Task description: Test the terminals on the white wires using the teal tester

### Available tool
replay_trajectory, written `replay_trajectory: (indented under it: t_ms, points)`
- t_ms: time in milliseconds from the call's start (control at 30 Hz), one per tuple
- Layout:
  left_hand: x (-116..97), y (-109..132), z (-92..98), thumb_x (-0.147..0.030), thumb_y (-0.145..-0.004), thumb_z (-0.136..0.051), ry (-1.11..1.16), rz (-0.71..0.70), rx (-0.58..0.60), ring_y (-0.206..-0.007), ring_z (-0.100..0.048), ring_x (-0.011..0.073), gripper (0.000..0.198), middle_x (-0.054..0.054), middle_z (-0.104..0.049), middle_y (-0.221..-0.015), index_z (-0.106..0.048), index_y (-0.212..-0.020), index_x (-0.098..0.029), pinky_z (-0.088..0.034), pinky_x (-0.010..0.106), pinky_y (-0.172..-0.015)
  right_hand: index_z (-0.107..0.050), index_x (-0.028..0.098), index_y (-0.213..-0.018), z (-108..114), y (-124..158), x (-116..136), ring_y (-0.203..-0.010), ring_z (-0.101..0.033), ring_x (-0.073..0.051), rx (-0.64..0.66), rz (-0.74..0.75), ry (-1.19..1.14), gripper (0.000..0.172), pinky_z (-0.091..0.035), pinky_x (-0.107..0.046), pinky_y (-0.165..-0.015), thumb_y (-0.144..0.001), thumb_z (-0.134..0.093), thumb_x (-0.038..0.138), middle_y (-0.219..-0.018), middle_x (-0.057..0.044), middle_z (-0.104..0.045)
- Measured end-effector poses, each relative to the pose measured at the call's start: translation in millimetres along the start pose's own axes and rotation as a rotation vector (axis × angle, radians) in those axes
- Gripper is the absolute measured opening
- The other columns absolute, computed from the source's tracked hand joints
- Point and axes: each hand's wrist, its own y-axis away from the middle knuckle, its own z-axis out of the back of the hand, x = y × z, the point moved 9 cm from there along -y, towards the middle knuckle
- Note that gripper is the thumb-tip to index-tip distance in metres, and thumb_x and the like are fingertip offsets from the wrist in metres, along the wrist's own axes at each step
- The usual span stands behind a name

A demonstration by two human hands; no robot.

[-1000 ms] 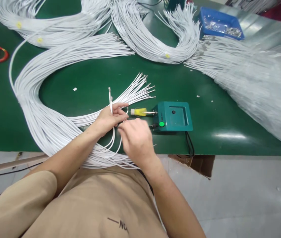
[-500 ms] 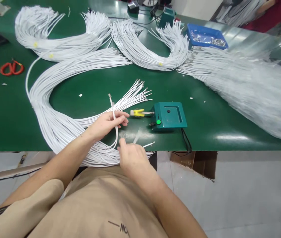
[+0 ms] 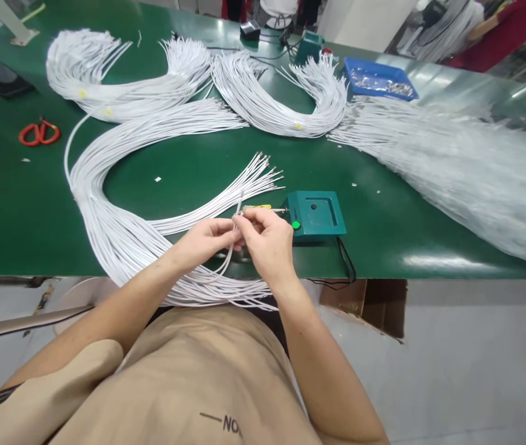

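Green tabletop point(image 3: 188, 164) lies under everything, and near its front edge two bare hands meet. Thumb and fingers of the left hand point(image 3: 209, 240) pinch a white cable point(image 3: 228, 259), its end poking up above them and its length curving down toward the lap. Fingertips of the right hand point(image 3: 268, 242) are bunched against the same spot; what they grip is too small to tell. Just beyond sits a teal device point(image 3: 316, 213) with a lit green button point(image 3: 296, 225). Behind the hands, loose cables point(image 3: 248, 185) fan out; a thick bundle point(image 3: 100, 228) bends around them. Farther off are red-handled scissors point(image 3: 33, 133) and a blue tray point(image 3: 376, 67) of small metallic pieces.
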Motion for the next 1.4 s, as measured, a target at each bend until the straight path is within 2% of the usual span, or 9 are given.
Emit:
replay_trajectory:
  t_ms: [100, 200, 367, 500, 667, 833, 933, 1133, 1400]
  points:
    - [0.1, 3.6, 13.7, -0.045, -0.078, -0.065, 0.085, 0.017, -0.101, -0.079, -0.064, 0.0179, 0.033, 0.007, -0.07, -0.083, -0.07, -0.087, -0.013, -0.051, 0.032, -0.08, -0.069, 0.018, -0.074, 2.0, 1.7, -15.4, -0.064, -0.055, -0.012, -0.019, -0.106, -0.2, 0.018, -0.044, -0.026, -0.065, -0.077, -0.064, 0.035, -0.076, -0.001, -0.067]
    - [-2.5, 4.4, 19.2, -0.037, -0.072, -0.073, 0.174, -0.02, -0.179, -0.078, -0.064, 0.0148, 0.026, 0.003, -0.069, -0.081, -0.067, -0.083, -0.014, -0.051, 0.029, -0.079, -0.069, 0.017, -0.073, -5.3, 4.2, -28.2, -0.059, -0.051, -0.01, 0.012, -0.237, -0.377, 0.018, -0.041, -0.024, -0.059, -0.072, -0.068, 0.035, -0.07, 0.001, -0.065]
    - [-6.4, 1.3, 11.2, -0.025, -0.065, -0.079, 0.289, -0.082, -0.182, -0.067, -0.062, 0.01, 0.034, -0.003, -0.063, -0.068, -0.046, -0.067, -0.016, -0.049, 0.024, -0.069, -0.069, 0.017, -0.07, -25.8, 2.4, -36.5, -0.052, -0.041, -0.006, 0.11, -0.384, -0.761, 0.015, -0.035, -0.022, -0.051, -0.066, -0.074, 0.029, -0.06, 0.004, -0.056]
    - [-6.0, 2.7, 9.3, -0.023, -0.065, -0.078, 0.289, -0.065, -0.198, -0.061, -0.059, 0.0086, 0.038, -0.003, -0.063, -0.067, -0.04, -0.066, -0.017, -0.046, 0.023, -0.065, -0.068, 0.018, -0.076, -21.0, -8.1, -41.1, -0.051, -0.037, -0.004, 0.041, -0.444, -1.067, 0.015, -0.036, -0.021, -0.051, -0.065, -0.075, 0.027, -0.064, 0.005, -0.053]
    - [-3.3, 5.0, 17.3, -0.021, -0.065, -0.076, 0.22, -0.043, -0.26, -0.061, -0.058, 0.0085, 0.036, -0.003, -0.064, -0.068, -0.04, -0.067, -0.018, -0.044, 0.022, -0.061, -0.067, 0.017, -0.077, -7.3, -6.3, -48.7, -0.052, -0.041, -0.005, -0.08, -0.414, -0.955, 0.021, -0.038, -0.022, -0.052, -0.072, -0.07, 0.038, -0.066, 0.003, -0.055]
    - [2.7, 3.6, 19.5, -0.021, -0.068, -0.073, 0.176, -0.041, -0.257, -0.062, -0.057, 0.0078, 0.033, -0.005, -0.059, -0.065, -0.04, -0.068, -0.018, -0.043, 0.021, -0.062, -0.066, 0.017, -0.077, -18.3, 5.7, -49.9, -0.055, -0.045, -0.007, -0.01, -0.423, -0.631, 0.026, -0.036, -0.023, -0.053, -0.063, -0.077, 0.036, -0.066, 0.003, -0.058]
    - [5.1, 2.8, 19.3, -0.022, -0.069, -0.073, 0.153, -0.051, -0.246, -0.06, -0.055, 0.0077, 0.031, -0.007, -0.054, -0.061, -0.042, -0.07, -0.018, -0.042, 0.021, -0.059, -0.067, 0.016, -0.071, -19.8, 4.5, -46.6, -0.056, -0.045, -0.008, 0.007, -0.389, -0.552, 0.021, -0.036, -0.023, -0.056, -0.063, -0.076, 0.033, -0.065, 0.003, -0.059]
    - [1.9, 1.4, 19.2, -0.021, -0.068, -0.074, 0.221, -0.05, -0.222, -0.065, -0.057, 0.0084, 0.03, -0.003, -0.061, -0.075, -0.044, -0.073, -0.017, -0.045, 0.022, -0.063, -0.07, 0.015, -0.072, -36.5, 4.6, -52.8, -0.053, -0.037, -0.006, 0.091, -0.463, -0.821, 0.015, -0.032, -0.023, -0.053, -0.068, -0.07, 0.03, -0.063, 0.003, -0.055]
    - [0.0, 1.2, 18.4, -0.028, -0.068, -0.075, 0.27, -0.036, -0.219, -0.053, -0.052, 0.0071, 0.036, -0.003, -0.059, -0.07, -0.041, -0.073, -0.019, -0.038, 0.019, -0.048, -0.062, 0.016, -0.061, -58.2, 14.3, -52.7, -0.047, -0.027, -0.005, 0.142, -0.659, -1.067, 0.011, -0.034, -0.021, -0.049, -0.065, -0.067, 0.024, -0.054, 0.008, -0.034]
